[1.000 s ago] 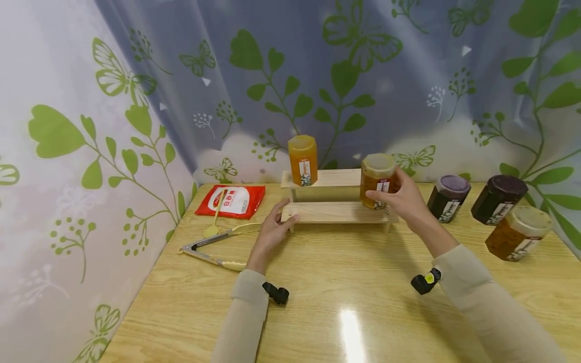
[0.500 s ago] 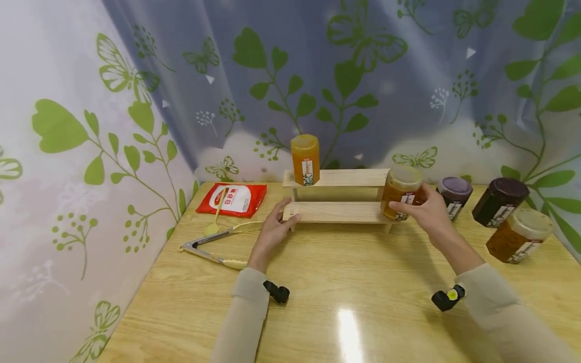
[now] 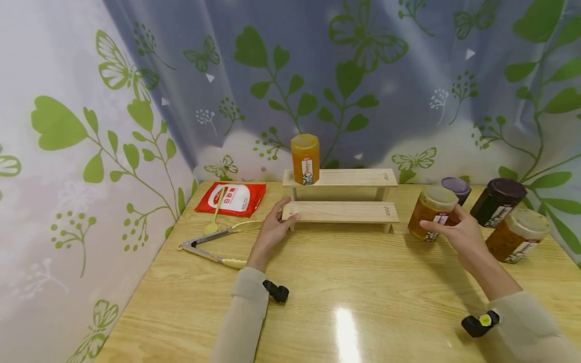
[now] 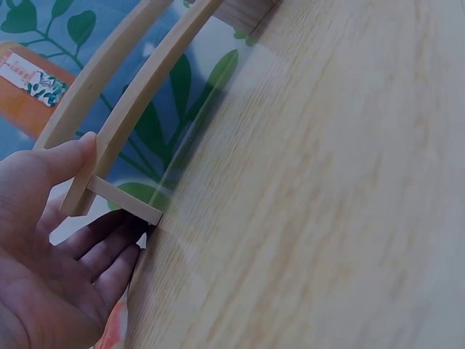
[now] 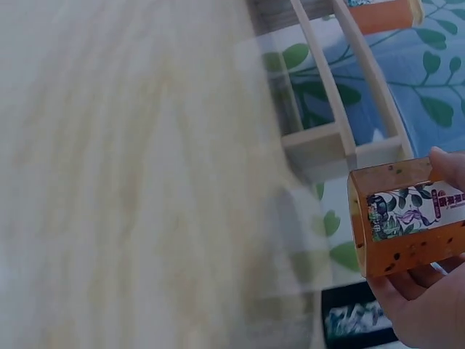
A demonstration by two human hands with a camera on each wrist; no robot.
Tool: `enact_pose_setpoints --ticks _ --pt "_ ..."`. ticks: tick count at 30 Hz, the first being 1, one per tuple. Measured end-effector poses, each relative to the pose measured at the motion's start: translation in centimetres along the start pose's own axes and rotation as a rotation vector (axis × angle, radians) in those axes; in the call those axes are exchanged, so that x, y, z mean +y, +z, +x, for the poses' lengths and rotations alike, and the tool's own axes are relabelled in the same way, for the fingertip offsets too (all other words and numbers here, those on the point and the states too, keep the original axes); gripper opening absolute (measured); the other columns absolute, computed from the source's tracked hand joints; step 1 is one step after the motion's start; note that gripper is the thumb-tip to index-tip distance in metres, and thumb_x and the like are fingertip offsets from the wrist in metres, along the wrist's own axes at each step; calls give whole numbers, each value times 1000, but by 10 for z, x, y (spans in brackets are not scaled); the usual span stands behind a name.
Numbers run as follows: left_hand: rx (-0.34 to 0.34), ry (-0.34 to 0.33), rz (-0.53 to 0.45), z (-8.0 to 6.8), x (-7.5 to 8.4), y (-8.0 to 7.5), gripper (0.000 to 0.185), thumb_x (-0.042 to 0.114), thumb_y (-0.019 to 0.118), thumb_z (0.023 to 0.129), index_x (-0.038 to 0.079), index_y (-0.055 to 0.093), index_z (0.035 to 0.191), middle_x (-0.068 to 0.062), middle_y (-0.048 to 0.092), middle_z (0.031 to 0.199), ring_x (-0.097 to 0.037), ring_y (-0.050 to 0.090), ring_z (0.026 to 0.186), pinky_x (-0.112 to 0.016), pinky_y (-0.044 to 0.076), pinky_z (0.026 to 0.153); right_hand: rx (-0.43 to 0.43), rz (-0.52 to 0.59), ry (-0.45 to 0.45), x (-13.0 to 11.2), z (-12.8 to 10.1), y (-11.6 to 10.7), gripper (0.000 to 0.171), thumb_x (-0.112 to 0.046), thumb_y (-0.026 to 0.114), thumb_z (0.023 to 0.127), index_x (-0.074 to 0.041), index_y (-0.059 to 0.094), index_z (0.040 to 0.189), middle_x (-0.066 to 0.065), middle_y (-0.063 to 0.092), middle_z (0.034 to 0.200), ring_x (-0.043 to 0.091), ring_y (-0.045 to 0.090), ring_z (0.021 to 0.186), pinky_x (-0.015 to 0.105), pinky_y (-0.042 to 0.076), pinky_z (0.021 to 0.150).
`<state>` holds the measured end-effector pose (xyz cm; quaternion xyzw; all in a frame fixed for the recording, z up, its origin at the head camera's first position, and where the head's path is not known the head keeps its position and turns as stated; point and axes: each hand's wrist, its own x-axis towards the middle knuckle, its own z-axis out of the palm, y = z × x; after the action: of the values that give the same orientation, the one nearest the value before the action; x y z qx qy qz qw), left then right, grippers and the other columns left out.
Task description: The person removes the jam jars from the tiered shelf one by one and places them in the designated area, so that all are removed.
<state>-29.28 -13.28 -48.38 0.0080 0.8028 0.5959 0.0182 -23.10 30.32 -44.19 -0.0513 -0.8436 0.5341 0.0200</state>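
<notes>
My right hand [image 3: 465, 234] grips a hexagonal jar [image 3: 432, 214] of amber, seed-flecked preserve with a pale lid, to the right of the two-step wooden rack [image 3: 340, 212]. Seen from the right wrist, the jar's base [image 5: 357, 225] is raised off the table, thumb on one side and fingers on the other. My left hand [image 3: 274, 229] holds the left end of the rack's lower step. In the left wrist view the thumb presses that step [image 4: 109, 142], and the other fingers reach behind its leg. An orange jar [image 3: 305, 160] stands on the left of the upper step.
Right of the held jar stand a purple-lidded dark jar [image 3: 456, 187], partly hidden, another dark jar [image 3: 498, 201] and a second amber jar [image 3: 518, 234]. At left lie a red-and-white packet [image 3: 231, 199], a yellow spoon [image 3: 211, 228] and tongs [image 3: 206, 239]. A patterned curtain [image 3: 272, 75] hangs behind.
My right hand has carried the amber jar from over the rack's right end rightward and toward me, beside the purple-lidded jar. My left hand stays on the rack.
</notes>
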Motion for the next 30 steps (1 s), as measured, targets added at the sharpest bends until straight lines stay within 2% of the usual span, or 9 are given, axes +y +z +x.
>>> enact_pose_setpoints --ticks 1,4,7,11,13,20,22,27,30 --pt "0 1 2 0 0 0 64 37 73 99 35 46 156 -9 43 162 -32 45 145 -52 42 110 2 -7 9 3 -2 -2 87 -43 78 94 -12 33 162 -13 51 126 12 48 114 30 42 90" --pt "-1 5 7 -1 1 0 65 37 73 99 34 45 157 -9 42 163 -33 44 145 -52 43 110 -2 -15 25 13 -8 -9 90 -45 77 94 -11 30 163 5 50 141 29 45 128 41 44 100" --pt "6 2 5 -1 0 1 64 37 74 98 35 46 157 -8 41 164 -33 43 146 -52 42 111 8 -41 36 21 -11 -16 93 -46 77 93 -9 28 164 14 47 147 34 43 131 47 42 101" --pt "12 -2 1 -1 -1 1 64 36 74 98 35 47 156 -10 44 162 -33 45 145 -53 41 112 37 -101 22 33 -14 -25 91 -47 78 93 -7 32 161 5 52 134 17 47 115 26 42 85" --pt "13 -1 4 -1 -1 0 64 36 74 98 35 47 156 -10 45 161 -33 46 144 -53 40 112 49 -109 14 39 -16 -29 89 -46 79 93 -8 35 160 2 52 127 13 45 107 21 41 77" --pt "10 -7 16 2 -2 1 64 37 74 98 37 47 155 -11 46 160 -33 46 144 -53 38 114 71 -94 22 52 -21 -37 87 -43 79 93 -12 35 162 -1 50 132 13 44 114 16 38 78" --pt "11 -8 17 2 -3 1 64 37 74 98 37 47 156 -11 47 160 -33 47 143 -52 40 113 83 -83 16 55 -21 -39 83 -41 80 93 -13 38 159 -2 50 126 16 43 111 17 37 77" --pt "14 -4 23 1 -1 1 64 36 74 98 35 46 156 -9 43 163 -33 45 145 -52 40 113 93 -54 0 58 -20 -41 73 -35 80 94 -14 42 153 -20 47 112 7 41 100 14 37 75" --pt "15 -5 19 0 0 0 64 36 73 99 35 46 156 -7 40 164 -33 42 148 -52 39 114 63 -36 4 59 -20 -42 80 -33 77 96 -12 34 161 -24 44 118 6 41 108 12 36 77"
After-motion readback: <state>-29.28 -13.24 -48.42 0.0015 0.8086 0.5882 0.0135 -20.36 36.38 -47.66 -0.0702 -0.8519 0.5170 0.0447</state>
